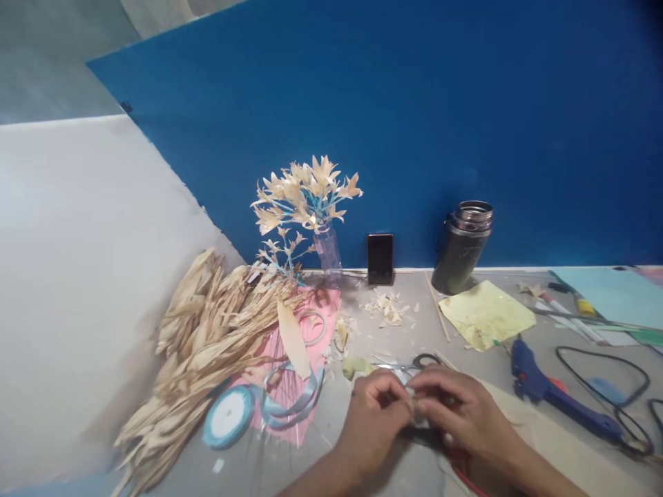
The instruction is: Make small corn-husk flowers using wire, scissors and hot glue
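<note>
My left hand [376, 414] and my right hand [458, 407] meet over the front middle of the table. Their fingertips pinch together around something small and pale, too blurred and covered to name. Just beyond my hands lie scissors [427, 360] with dark handles, partly hidden by the fingers. A crumpled yellow-green scrap [357, 367] lies by my left hand. Under my right hand shows a bit of a dark thing and a red cord or handle [469, 478], mostly covered.
Dried husks [207, 331], a blue ribbon spool [228, 416] and pink paper [290, 422] lie left. Behind stand husk flowers in a clear bottle [329, 257], a phone [380, 259] and a dark flask [463, 248]. At right are yellow paper [487, 314] and a blue glue gun [559, 400] with its cord.
</note>
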`<state>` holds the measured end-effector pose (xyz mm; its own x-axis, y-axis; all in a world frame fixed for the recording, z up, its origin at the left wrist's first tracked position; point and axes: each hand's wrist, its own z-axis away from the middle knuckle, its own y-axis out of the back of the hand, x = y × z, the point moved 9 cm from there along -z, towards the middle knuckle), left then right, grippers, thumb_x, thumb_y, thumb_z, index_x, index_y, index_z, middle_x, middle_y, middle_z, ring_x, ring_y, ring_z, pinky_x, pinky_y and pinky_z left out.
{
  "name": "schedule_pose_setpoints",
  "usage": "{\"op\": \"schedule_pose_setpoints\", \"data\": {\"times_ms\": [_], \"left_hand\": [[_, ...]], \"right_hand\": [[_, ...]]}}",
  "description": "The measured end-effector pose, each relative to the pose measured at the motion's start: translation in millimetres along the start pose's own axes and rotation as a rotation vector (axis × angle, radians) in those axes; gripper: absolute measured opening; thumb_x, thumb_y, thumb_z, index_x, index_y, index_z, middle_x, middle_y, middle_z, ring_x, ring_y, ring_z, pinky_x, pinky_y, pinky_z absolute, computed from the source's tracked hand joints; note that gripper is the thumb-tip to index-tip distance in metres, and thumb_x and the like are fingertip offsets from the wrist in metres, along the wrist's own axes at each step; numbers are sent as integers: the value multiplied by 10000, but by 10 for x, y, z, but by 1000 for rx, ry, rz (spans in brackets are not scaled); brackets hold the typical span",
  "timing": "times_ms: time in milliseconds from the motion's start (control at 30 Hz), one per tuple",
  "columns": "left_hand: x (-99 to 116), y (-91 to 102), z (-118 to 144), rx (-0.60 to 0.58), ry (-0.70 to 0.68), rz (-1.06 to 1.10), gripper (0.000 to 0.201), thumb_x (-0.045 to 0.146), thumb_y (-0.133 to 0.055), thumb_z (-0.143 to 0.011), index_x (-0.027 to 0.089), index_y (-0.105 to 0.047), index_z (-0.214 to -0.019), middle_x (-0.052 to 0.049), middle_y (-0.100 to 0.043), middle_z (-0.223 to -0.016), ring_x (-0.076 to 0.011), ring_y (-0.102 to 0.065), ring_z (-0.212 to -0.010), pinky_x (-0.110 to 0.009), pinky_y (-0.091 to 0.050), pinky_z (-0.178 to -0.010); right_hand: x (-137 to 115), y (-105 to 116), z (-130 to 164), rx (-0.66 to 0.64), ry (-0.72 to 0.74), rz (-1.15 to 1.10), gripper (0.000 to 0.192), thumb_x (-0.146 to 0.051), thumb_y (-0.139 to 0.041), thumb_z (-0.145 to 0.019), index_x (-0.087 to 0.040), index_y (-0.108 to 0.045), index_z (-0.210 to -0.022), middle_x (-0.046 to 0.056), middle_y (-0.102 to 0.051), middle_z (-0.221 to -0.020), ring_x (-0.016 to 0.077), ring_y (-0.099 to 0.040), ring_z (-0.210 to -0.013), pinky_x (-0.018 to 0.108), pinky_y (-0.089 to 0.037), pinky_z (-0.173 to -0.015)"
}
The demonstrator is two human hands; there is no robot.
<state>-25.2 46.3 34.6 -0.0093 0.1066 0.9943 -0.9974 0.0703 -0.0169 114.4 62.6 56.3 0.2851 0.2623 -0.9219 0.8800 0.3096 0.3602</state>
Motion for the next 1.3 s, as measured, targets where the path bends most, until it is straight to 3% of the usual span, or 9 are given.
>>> {"op": "schedule_pose_setpoints", "data": {"times_ms": [100,233,367,500,667,800,1000,1133,1300], "left_hand": [[-48,-16,-10,28,-5,-70,115,219,-734,-668,174,-688,-573,-18,-598,-616,-159,-518,-662,-272,-399,-647],[-163,-19,-28,1,149,-36,77,226,-718,-682,171,-742,-634,-13,-614,-529,-152,-528,-536,-271,-410,-575],[-237,-13,-74,13,252,47,117,274,-772,-638,162,-744,-654,9,-573,-458,-135,-500,-441,-251,-381,-495],[-246,-76,-143,-51,282,91,178,307,-815,-618,150,-737,-642,11,-574,-459,-110,-477,-425,-235,-363,-487],[-145,-51,-171,-121,268,160,238,336,-863,-630,137,-731,-628,-8,-605,-505,-103,-502,-458,-230,-377,-514],[-2,215,-166,-33,226,249,258,333,-895,-615,135,-729,-623,-36,-668,-615,-106,-542,-480,-236,-411,-517],[141,802,-63,200,191,324,250,272,-929,-575,151,-721,-645,-15,-687,-655,-82,-536,-491,-206,-417,-502],[181,1039,-52,270,164,396,267,262,-939,-571,158,-708,-657,1,-682,-648,-71,-518,-478,-206,-417,-505],[81,1147,-94,308,171,472,259,257,-911,-624,147,-686,-688,5,-662,-657,-51,-484,-491,-188,-398,-520]], "right_hand": [[-14,-21,-6,13,-6,-5,188,-355,-645,-860,-218,-718,-752,19,-695,-730,184,-643,-693,277,-482,-665],[38,-4,-19,31,-99,-27,188,-339,-581,-895,-229,-631,-751,-8,-626,-682,177,-604,-672,268,-457,-630],[7,15,-27,24,-89,-39,206,-338,-535,-940,-230,-598,-777,3,-618,-743,180,-602,-724,275,-460,-667],[-31,28,-40,5,-58,-51,226,-325,-504,-964,-219,-572,-777,24,-643,-834,172,-603,-762,277,-464,-713],[70,28,-40,-22,-158,-78,225,-348,-521,-952,-216,-611,-794,3,-626,-758,161,-590,-698,262,-459,-658],[215,166,-46,25,-242,-77,248,-400,-540,-941,-216,-659,-825,-18,-615,-659,142,-554,-549,250,-441,-543],[200,555,-42,160,-244,118,384,-526,-493,-963,-246,-732,-858,21,-655,-598,206,-621,-570,294,-490,-548],[121,442,-76,-24,-228,206,446,-566,-465,-966,-261,-745,-801,56,-718,-689,231,-656,-629,311,-498,-563],[140,167,-109,-170,-129,416,348,-496,-521,-962,-276,-701,-760,35,-715,-696,216,-646,-622,302,-453,-585]]}}
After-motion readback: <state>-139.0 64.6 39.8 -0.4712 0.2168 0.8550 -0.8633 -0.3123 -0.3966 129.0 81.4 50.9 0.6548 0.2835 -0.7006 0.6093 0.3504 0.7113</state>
